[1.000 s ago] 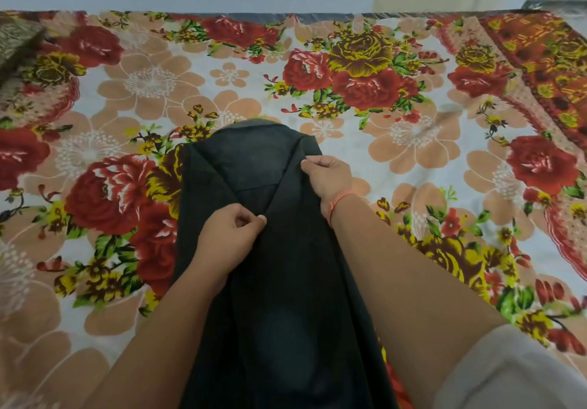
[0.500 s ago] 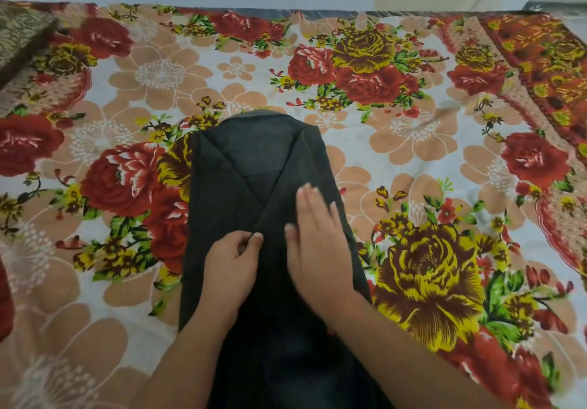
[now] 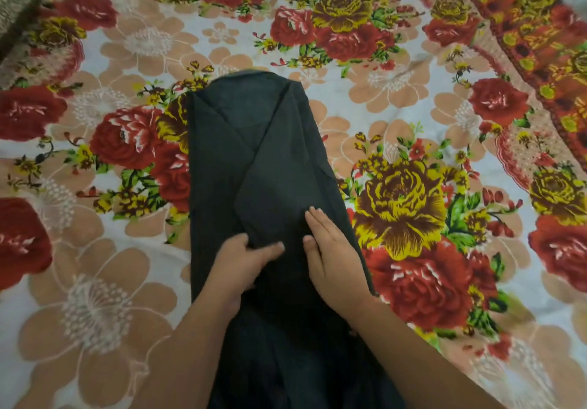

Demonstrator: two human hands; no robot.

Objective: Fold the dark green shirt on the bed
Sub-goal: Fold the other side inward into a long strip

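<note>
The dark green shirt (image 3: 254, 141) lies lengthwise in the middle of the bed (image 3: 397, 90), both sides folded inward into a narrow strip that runs toward me. My left hand (image 3: 241, 265) pinches a fold of the shirt's cloth near the centre seam. Beside it my right hand (image 3: 333, 259) rests flat, palm down, fingers together, on the shirt's right flap. The shirt's lower end runs out of view under my forearms.
A floral bedsheet with red and yellow roses covers the bed. A dark patterned cushion or cloth (image 3: 16, 14) sits at the far left corner. The sheet's orange patterned border (image 3: 540, 27) runs along the right.
Both hands have slid down the shirt toward me. My right hand let go of the flap edge near the collar and now lies flat on the cloth.
</note>
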